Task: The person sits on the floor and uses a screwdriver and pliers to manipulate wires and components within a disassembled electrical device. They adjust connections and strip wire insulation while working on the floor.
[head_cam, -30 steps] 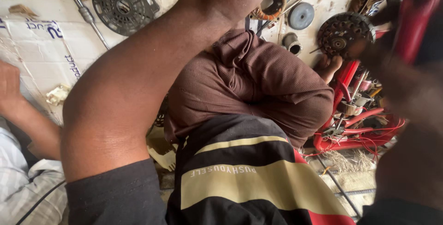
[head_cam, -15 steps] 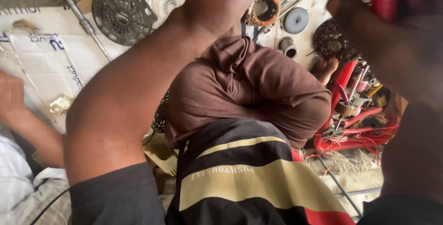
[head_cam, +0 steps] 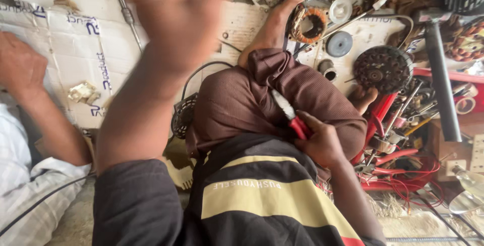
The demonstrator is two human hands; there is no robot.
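A: Head view first: what does the right hand (head_cam: 322,142) have?

B: Its fingers are curled tight round the red handles of a pair of pliers (head_cam: 291,116), gripped against the lap. The pale steel nose of the tool points up and away from the grip, lying across the brown trouser knee (head_cam: 242,100).

A: And the left hand (head_cam: 176,11)?

B: Raised high and badly blurred, well above and to the left of the gripped pliers. I cannot tell whether its fingers are spread or closed, and nothing shows in it.

A: What lies beyond the grip?

B: Just past the knee, a bare foot (head_cam: 275,21) rests on flattened cardboard (head_cam: 65,39). Beside the toes sits a copper-wound coil ring (head_cam: 308,24). Further to the right of the grip there is a dark round fan motor part (head_cam: 382,68), then a hammer (head_cam: 439,74) with a long dark handle.

A: Anyone else?

B: Far to the left of the grip, another person's hand (head_cam: 20,67) rests on the cardboard, with a striped sleeve (head_cam: 30,185) below it.
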